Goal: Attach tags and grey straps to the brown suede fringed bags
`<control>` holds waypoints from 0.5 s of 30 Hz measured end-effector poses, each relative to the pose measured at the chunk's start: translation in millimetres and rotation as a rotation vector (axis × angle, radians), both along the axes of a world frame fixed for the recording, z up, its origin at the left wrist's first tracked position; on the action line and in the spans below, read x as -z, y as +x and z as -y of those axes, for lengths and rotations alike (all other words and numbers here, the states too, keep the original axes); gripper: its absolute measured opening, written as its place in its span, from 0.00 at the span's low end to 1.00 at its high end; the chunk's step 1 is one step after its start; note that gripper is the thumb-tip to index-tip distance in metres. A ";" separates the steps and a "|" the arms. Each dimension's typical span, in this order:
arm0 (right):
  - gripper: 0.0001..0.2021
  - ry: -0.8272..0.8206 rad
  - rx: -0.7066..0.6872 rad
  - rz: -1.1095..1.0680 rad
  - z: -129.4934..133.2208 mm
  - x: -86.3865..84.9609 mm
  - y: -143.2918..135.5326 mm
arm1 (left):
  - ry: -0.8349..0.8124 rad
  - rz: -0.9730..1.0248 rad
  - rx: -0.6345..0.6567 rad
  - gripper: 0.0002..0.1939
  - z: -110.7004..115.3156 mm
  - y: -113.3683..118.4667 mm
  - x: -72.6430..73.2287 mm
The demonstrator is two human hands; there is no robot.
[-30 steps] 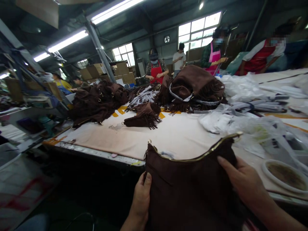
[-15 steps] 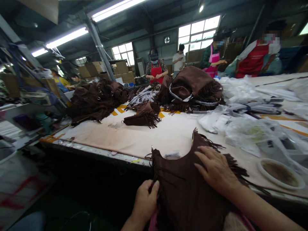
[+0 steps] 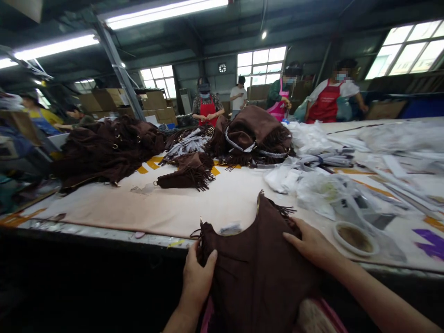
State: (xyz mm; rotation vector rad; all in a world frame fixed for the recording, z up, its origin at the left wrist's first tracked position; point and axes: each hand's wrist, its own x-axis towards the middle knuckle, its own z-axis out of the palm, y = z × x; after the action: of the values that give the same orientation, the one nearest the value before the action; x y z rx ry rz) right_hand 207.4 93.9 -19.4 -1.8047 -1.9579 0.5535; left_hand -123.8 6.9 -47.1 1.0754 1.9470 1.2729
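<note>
A dark brown fringed bag (image 3: 256, 263) with a curved, zip-edged opening hangs over the near table edge towards my lap. My left hand (image 3: 199, 273) grips its left side, thumb on the front face and fingers behind. On the opposite side, my right hand (image 3: 310, 240) holds the bag's edge with the thumb in front; its other fingers are partly hidden behind the cloth. Beyond the bag, a smaller brown fringed piece (image 3: 187, 173) with a metal ring lies on the table (image 3: 114, 208).
Brown bags are heaped at the back left (image 3: 107, 148) and centre (image 3: 256, 132). Clear plastic bags (image 3: 319, 185) and a white bowl of brown stuff (image 3: 355, 238) are on the right. Several people stand beyond, one in a red apron (image 3: 324, 101).
My right hand has slid from flat on the bag's face to its right edge. My left hand has moved up the left side. The camera view has turned right.
</note>
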 end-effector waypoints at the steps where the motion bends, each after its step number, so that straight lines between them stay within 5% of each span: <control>1: 0.30 -0.081 0.015 -0.064 -2.1 -1.4 0.9 | -0.040 0.148 0.005 0.31 -0.7 1.5 -0.4; 4: 0.25 -0.193 0.023 -0.353 -4.0 -10.4 -4.0 | -0.122 0.657 0.101 0.26 3.1 7.4 -15.2; 7: 0.21 -0.248 -0.005 -0.787 0.8 -31.8 -16.0 | -0.065 0.916 0.143 0.28 9.0 7.5 -49.6; 11: 0.20 -0.136 -0.035 -1.117 -0.2 -77.6 -29.8 | 0.213 0.727 0.057 0.37 3.2 -14.3 -105.9; 15: 0.16 0.276 -0.039 -1.087 -28.7 -109.1 -28.4 | 0.551 0.170 0.028 0.25 -25.3 -47.5 -138.4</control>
State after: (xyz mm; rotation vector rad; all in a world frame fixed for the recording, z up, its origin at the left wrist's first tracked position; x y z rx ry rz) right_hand 178.9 122.5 89.6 -0.9337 -1.2090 0.9529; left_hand -171.3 32.2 91.3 1.1909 1.4825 1.8796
